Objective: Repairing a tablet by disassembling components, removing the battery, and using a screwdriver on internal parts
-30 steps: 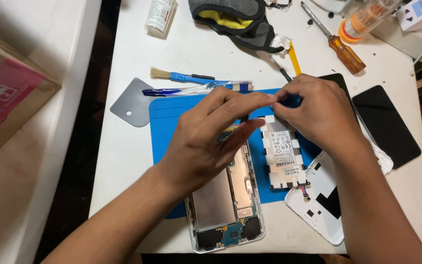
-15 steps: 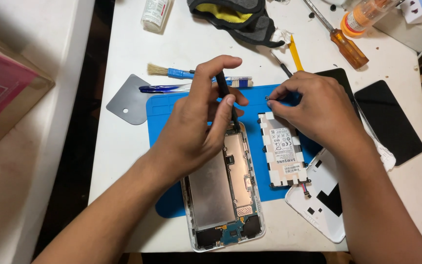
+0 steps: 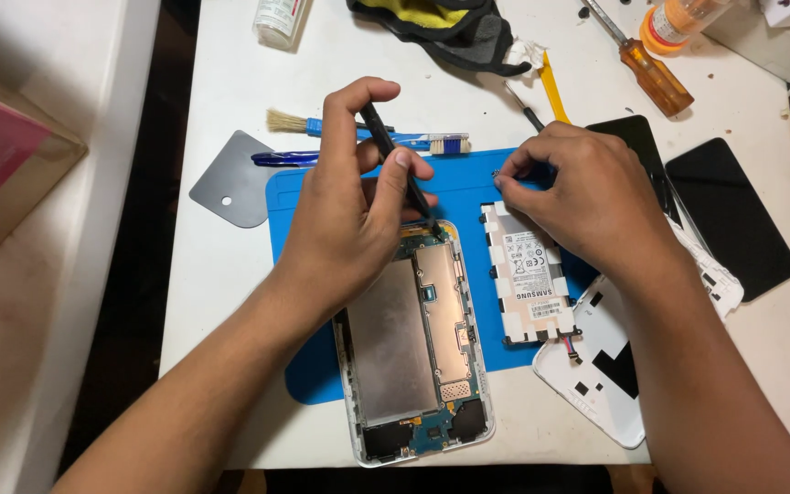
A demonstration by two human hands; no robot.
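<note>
Head view: left hand (image 3: pixel 345 215) pinches a black tool (image 3: pixel 400 169), tip at the tablet's (image 3: pixel 413 348) far end. Right hand (image 3: pixel 587 197), fingers curled, rests beside it on the battery (image 3: pixel 528 284); whether it holds anything cannot be told.

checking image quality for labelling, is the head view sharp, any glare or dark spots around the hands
Head view: sharp across the opened tablet and blue mat; warm, even light; the left hand holding the black tool casts only a soft shadow; mild sheen on the metal shield, no harsh glare; the right hand is crisp; the gap left of the white table falls very dark.
</note>
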